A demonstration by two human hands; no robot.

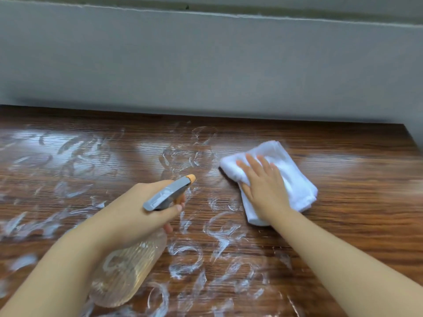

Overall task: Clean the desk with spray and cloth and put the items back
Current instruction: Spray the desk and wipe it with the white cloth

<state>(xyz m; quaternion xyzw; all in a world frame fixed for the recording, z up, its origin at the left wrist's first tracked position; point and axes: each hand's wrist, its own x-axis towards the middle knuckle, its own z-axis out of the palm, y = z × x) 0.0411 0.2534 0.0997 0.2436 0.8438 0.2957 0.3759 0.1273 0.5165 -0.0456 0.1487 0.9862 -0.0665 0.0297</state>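
A: Spray bottle [128, 268]: where is it being held?

B: Low in the view, at about 7 o'clock from frame centre. It is being gripped at the neck by the left hand [137, 216]; the grip is being kept closed round the neck, with a finger being laid on the orange trigger under the grey head. The orange nozzle is being pointed toward 1 o'clock. The clear ribbed body is being held tilted above the counter [343, 225]; contact with the wood cannot be told.

A: Cloth [274, 179]?

B: White, folded, being kept flat on the counter at about 3 o'clock from the nozzle, near the right far corner. It is being pressed from above by the right hand [263, 186]. That grip is being kept wide: fingers are being held straight and spread, palm down, fingertips being pointed to 11 o'clock.

A: Counter surface?

B: Dark wood grain. White streaks [183, 259] are being seen across the left and middle, from 9 o'clock round to 6 o'clock. The part at 3 o'clock, beside the cloth, is being shown without streaks.

A: Background?

B: A grey wall [206, 65] is being seen at 12 o'clock, right behind the counter's far edge.
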